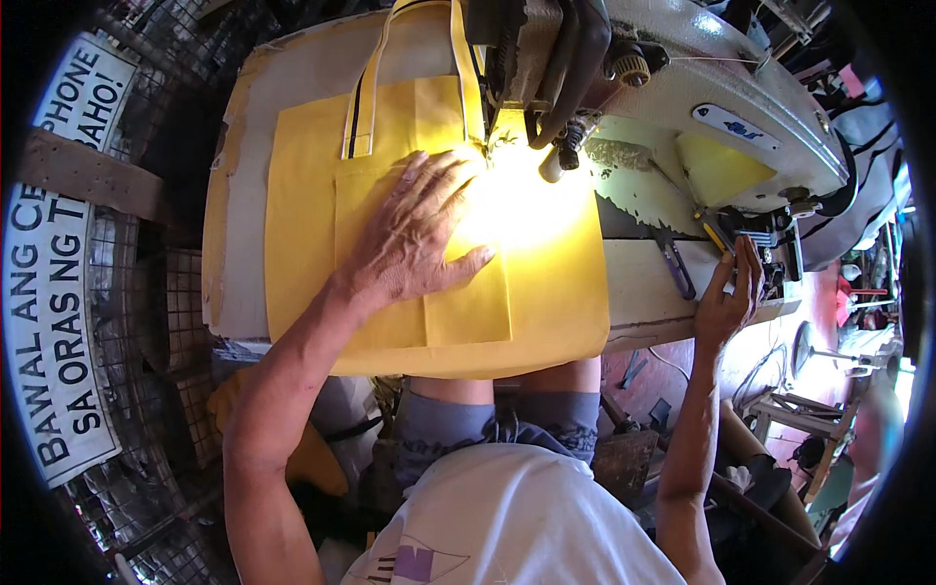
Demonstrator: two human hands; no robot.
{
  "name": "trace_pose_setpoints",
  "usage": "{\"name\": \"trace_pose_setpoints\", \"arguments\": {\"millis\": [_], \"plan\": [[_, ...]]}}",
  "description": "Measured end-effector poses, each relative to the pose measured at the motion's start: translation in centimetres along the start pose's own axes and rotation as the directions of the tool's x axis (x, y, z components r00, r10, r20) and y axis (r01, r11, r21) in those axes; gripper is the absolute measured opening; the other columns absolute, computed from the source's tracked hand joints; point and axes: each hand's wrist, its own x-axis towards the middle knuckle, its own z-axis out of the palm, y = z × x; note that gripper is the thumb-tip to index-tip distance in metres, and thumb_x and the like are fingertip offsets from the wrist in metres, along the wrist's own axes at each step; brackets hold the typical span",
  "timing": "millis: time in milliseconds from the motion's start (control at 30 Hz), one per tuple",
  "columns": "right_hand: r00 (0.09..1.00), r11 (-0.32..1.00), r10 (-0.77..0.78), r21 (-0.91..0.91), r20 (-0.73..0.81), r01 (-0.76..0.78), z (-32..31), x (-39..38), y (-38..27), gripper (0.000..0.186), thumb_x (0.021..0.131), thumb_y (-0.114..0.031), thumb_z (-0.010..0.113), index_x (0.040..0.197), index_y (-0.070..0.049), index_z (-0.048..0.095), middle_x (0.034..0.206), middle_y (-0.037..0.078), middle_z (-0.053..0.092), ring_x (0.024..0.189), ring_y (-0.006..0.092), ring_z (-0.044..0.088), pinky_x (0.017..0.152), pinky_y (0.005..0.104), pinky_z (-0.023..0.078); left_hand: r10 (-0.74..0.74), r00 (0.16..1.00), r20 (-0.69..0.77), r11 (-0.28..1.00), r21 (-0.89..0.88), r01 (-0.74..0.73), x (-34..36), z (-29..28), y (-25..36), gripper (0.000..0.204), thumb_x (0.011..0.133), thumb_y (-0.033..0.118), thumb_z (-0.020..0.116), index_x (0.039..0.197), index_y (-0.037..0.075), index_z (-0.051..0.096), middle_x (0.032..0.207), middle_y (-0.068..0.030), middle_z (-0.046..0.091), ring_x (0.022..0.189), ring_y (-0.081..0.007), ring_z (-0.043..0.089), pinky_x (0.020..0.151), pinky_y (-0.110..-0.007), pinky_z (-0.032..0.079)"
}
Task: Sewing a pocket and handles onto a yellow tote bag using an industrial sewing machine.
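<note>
My left hand (414,229) rests with fingers spread on a yellow fabric piece (307,234), just left of the sewing machine's needle area (497,146). The piece has a stitched pocket panel (375,322) and a looped strap (361,102) with a dark stripe at its top. A bright lamp glare washes out the fabric by the presser foot. At the right end of the machine bed, my right hand (731,283) has its fingers curled beside a yellow tool (717,232) and metal parts; what is in them is unclear. Dark-handled snips (678,268) lie to its left.
The sewing machine (760,136) stands over a worn wooden table (244,146). Wire mesh with signboards (58,341) lines the left. Below right are a pink floor (634,370), a cable, a standing fan (814,351) and a wooden stool (799,414).
</note>
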Motion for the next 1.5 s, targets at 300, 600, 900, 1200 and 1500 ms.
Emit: {"name": "trace_pose_setpoints", "arguments": {"millis": [300, 600, 900, 1200, 1500], "plan": [[0.999, 0.999, 0.039, -0.022, 0.03, -0.038, -0.2, -0.1, -0.1, 0.029, 0.098, -0.006, 0.059, 0.126, -0.003, 0.067, 0.133, 0.014, 0.063, 0.121, 0.028, 0.06, 0.091, 0.036, 0.053, -0.007, 1.0, 0.004, 1.0, -0.004, 0.007, -0.2, -0.2, 0.2, 0.068, 0.086, 0.042, 0.065, 0.136, -0.003, 0.051, 0.14, -0.0212, 0.049, 0.137, -0.0366, 0.042, 0.12, -0.053, 0.027], [0.996, 0.994, -0.088, -0.061, -0.005, 0.087, -1.9, 0.4, -3.4, 0.043, 0.096, -0.004, 0.059, 0.138, 0.0, 0.055, 0.142, 0.019, 0.055, 0.132, 0.0346, 0.051, 0.106, 0.0446, 0.044, 0.004, 1.0, 0.002, 1.0, -0.019, -0.004, -0.3, -0.5, 0.3, 0.063, 0.089, 0.041, 0.062, 0.131, -0.004, 0.054, 0.14, -0.0206, 0.05, 0.138, -0.0354, 0.042, 0.12, -0.052, 0.026], [0.654, 0.692, -0.663, 0.633, 0.365, 0.348, -0.7, 0.6, -17.0, 0.04, 0.082, -0.005, 0.069, 0.121, 0.0, 0.064, 0.129, 0.014, 0.062, 0.126, 0.0304, 0.057, 0.103, 0.0428, 0.046, 0.023, 1.0, 0.018, 1.0, -0.01, -0.023, 0.0, 0.0, 0.1, 0.066, 0.088, 0.043, 0.063, 0.132, -0.005, 0.053, 0.137, -0.0213, 0.051, 0.137, -0.037, 0.042, 0.12, -0.053, 0.026], [0.665, 0.693, -0.656, 0.634, 0.357, 0.343, 1.4, 1.0, -17.1, 0.038, 0.083, -0.007, 0.066, 0.121, -0.001, 0.064, 0.128, 0.013, 0.063, 0.121, 0.0298, 0.058, 0.106, 0.0448, 0.042, 0.019, 0.999, 0.033, 1.0, 0.015, -0.019, 1.3, 0.5, -1.7, 0.071, 0.087, 0.044, 0.065, 0.138, -0.002, 0.049, 0.141, -0.0205, 0.049, 0.139, -0.0367, 0.04, 0.121, -0.053, 0.024], [0.71, 0.682, -0.637, 0.65, 0.301, 0.335, 1.9, 1.4, -17.6, 0.031, 0.084, -0.007, 0.069, 0.115, -0.002, 0.066, 0.121, 0.012, 0.066, 0.111, 0.0285, 0.063, 0.099, 0.0421, 0.046, 0.009, 0.996, 0.091, 1.0, 0.022, -0.011, 1.5, 0.1, -2.3, 0.072, 0.088, 0.048, 0.061, 0.14, 0.0, 0.047, 0.145, -0.0195, 0.046, 0.144, -0.0369, 0.035, 0.123, -0.053, 0.019]]}}
